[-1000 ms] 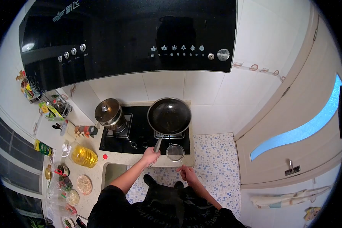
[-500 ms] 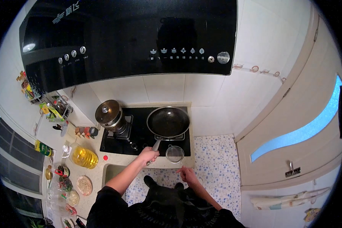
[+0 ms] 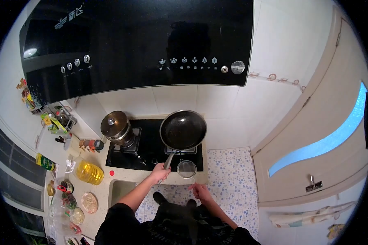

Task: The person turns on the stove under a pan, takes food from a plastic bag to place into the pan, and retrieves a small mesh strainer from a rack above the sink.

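Note:
My left hand point(image 3: 161, 173) is closed around the long metal handle of a dark wok point(image 3: 183, 130). The wok is over the right burner point(image 3: 180, 150), its inside shiny and apparently bare. Just in front of that burner, a round fine-mesh strainer point(image 3: 187, 169) lies across the cooktop's front edge, its thin handle pointing toward me. At the end of this handle is my right hand point(image 3: 201, 192), its fingers curled around it; the grip itself is partly hidden.
A lidded steel pot point(image 3: 116, 127) stands on the left burner of the black cooktop point(image 3: 147, 136). An oil jug point(image 3: 89, 171) and a plate of pale food point(image 3: 89, 202) sit left of the sink point(image 3: 120, 192). Overhead hangs a range hood point(image 3: 139, 45); a door point(image 3: 310, 118) is at right.
The wok has shifted slightly away from me and to the right against the burner, with my left hand still on its handle. The whole view has dipped a little; the strainer stays put.

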The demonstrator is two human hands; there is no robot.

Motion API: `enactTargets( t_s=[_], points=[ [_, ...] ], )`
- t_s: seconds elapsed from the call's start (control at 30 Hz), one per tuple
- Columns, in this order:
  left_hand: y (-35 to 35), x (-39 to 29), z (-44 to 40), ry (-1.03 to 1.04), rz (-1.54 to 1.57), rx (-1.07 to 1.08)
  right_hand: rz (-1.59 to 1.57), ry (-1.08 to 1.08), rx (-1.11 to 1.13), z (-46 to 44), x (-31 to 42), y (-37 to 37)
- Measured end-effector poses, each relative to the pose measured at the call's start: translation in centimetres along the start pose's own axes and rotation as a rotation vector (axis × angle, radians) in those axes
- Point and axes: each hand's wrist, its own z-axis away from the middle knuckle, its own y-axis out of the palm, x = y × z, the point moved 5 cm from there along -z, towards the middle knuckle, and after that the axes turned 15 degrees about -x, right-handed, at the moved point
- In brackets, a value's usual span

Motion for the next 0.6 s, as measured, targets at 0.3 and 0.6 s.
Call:
enactTargets(
  t_s=[0.3,0.6],
  points=[
    [-0.5,-2.3,0.6,0.060,-0.146,-0.162,-0.025,0.015,0.015,-0.1,0.0,-0.4],
    [-1.0,-4.4,1.2,-0.067,-0.102,-0.128,0.030,-0.021,-0.024,-0.2,0.9,0.0]
  ],
)
